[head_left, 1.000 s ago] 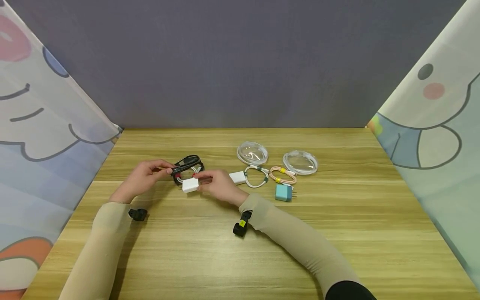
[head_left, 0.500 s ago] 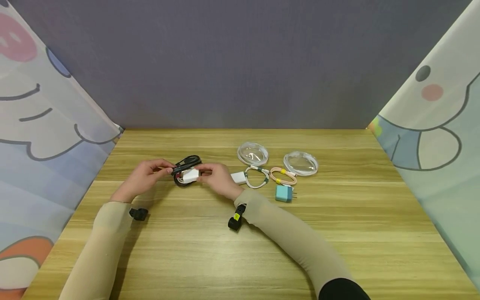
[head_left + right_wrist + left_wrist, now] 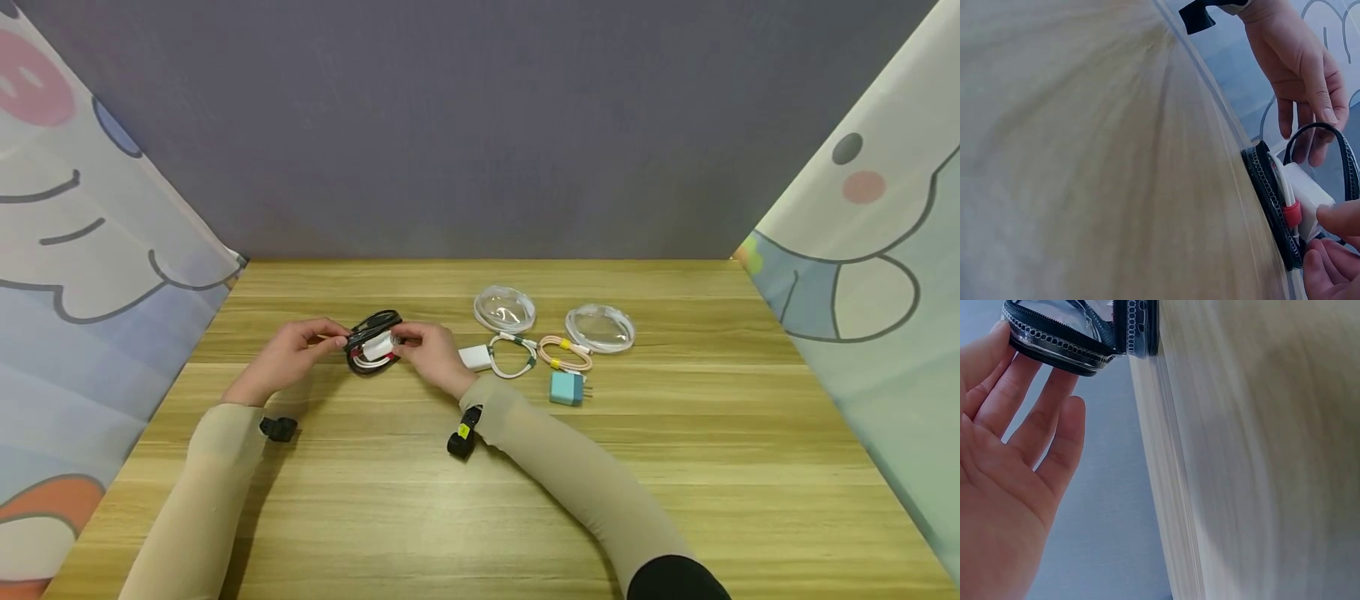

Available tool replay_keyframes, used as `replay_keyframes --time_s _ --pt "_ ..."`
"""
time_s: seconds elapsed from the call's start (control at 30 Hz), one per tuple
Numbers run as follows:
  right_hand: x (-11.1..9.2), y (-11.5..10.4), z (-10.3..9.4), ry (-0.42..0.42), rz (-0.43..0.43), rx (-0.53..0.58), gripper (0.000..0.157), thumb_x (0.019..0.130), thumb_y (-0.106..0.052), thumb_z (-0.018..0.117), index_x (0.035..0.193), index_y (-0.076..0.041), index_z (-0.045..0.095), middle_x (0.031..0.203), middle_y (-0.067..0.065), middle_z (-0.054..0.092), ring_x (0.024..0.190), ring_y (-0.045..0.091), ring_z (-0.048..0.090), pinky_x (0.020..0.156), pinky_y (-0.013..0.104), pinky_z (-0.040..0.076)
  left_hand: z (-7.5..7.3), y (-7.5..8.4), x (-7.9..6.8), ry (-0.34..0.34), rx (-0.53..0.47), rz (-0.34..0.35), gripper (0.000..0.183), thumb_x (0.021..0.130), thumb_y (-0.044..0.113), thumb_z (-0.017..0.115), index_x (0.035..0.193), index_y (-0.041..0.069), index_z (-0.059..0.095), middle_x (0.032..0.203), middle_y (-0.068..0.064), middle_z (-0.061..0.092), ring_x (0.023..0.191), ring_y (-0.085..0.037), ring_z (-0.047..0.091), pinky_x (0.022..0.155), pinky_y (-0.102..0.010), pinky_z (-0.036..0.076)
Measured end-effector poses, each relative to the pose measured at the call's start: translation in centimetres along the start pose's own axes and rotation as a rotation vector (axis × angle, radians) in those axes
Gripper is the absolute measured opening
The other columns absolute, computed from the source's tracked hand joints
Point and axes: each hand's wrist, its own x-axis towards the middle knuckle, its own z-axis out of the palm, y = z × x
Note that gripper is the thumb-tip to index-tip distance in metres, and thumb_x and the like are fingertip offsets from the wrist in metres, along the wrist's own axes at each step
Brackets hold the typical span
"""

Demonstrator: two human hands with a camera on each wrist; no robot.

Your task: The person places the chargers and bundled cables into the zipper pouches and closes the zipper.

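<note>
A small round zip case with clear sides and black trim lies at the left of the table, its lid raised. My left hand pinches the lid's edge between thumb and fingers. Inside the case is a coiled white cable bound with a red tie. My right hand grips a white charger between thumb and fingers, in the case's opening against the coil. The right wrist view shows the charger below the arched lid.
Right of my right hand lie another white charger, a white cable with green ties, a pinkish cable with yellow ties and a blue charger. Behind them sit two clear round cases with white trim. A grey panel stands behind the table.
My right hand has moved slightly left and away from me, bringing the white charger from the case's front into its opening. The left hand keeps holding the lid in place.
</note>
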Motion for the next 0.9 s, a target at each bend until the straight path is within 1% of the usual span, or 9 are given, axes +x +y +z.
replay_keyframes --time_s 0.17,0.37,0.47,0.6,0.67,0.77,0.9 --pt "-0.2 0.0 -0.3 0.026 -0.006 0.005 0.029 0.089 -0.004 0.074 0.117 -0.005 0.073 0.111 0.005 0.073 0.098 0.013 0.069 0.084 0.017 0.051 0.1 0.0 0.0 0.013 -0.003 0.021 0.019 0.101 0.021 0.062 0.109 0.009 0.073 0.111 -0.009 0.071 0.093 -0.019 0.065 0.073 -0.025 0.052" --pt "-0.6 -0.1 -0.7 0.022 0.014 -0.027 0.029 0.091 -0.002 0.070 0.120 -0.005 0.072 0.114 0.006 0.072 0.103 0.014 0.068 0.088 0.018 0.050 0.3 0.3 0.0 -0.008 -0.040 -0.007 0.017 0.099 0.021 0.064 0.108 0.010 0.074 0.113 -0.009 0.070 0.096 -0.021 0.065 0.076 -0.026 0.053" --pt "-0.8 -0.4 -1.1 0.030 0.031 -0.047 0.028 0.093 -0.003 0.068 0.121 -0.006 0.072 0.115 0.005 0.072 0.105 0.015 0.067 0.089 0.019 0.050 0.4 0.6 0.1 -0.012 -0.033 -0.003 0.016 0.098 0.021 0.065 0.107 0.012 0.075 0.113 -0.007 0.071 0.097 -0.020 0.064 0.078 -0.028 0.052" --pt "-1.1 -1.0 -2.0 0.033 0.041 -0.054 0.028 0.094 -0.005 0.067 0.120 -0.007 0.072 0.114 0.005 0.073 0.103 0.014 0.067 0.089 0.020 0.050 0.5 0.7 0.2 -0.022 -0.023 0.023 0.014 0.097 0.022 0.067 0.105 0.015 0.076 0.111 -0.003 0.072 0.102 -0.021 0.063 0.083 -0.038 0.051" --pt "-1.3 -1.2 -2.4 0.027 0.031 -0.051 0.027 0.094 -0.005 0.066 0.120 -0.006 0.072 0.114 0.005 0.073 0.103 0.014 0.067 0.088 0.020 0.050 0.7 0.7 0.2 -0.031 -0.016 0.036 0.013 0.097 0.022 0.067 0.105 0.016 0.076 0.112 -0.002 0.072 0.105 -0.022 0.063 0.084 -0.043 0.050" --pt "-1.5 -1.2 -3.0 0.013 0.009 -0.059 0.027 0.095 -0.005 0.065 0.122 -0.004 0.071 0.115 0.007 0.072 0.106 0.017 0.067 0.090 0.022 0.050 0.9 0.7 0.2 -0.045 -0.004 0.051 0.013 0.097 0.021 0.066 0.106 0.018 0.076 0.114 -0.001 0.071 0.107 -0.022 0.063 0.084 -0.043 0.050" --pt "-1.9 -1.4 -3.7 -0.006 0.000 -0.100 0.029 0.096 -0.007 0.064 0.124 -0.004 0.070 0.120 0.006 0.070 0.110 0.019 0.066 0.095 0.025 0.049 1.3 0.8 0.2 -0.060 0.019 0.071 0.013 0.097 0.021 0.067 0.106 0.018 0.076 0.118 -0.001 0.070 0.112 -0.023 0.062 0.081 -0.041 0.052"
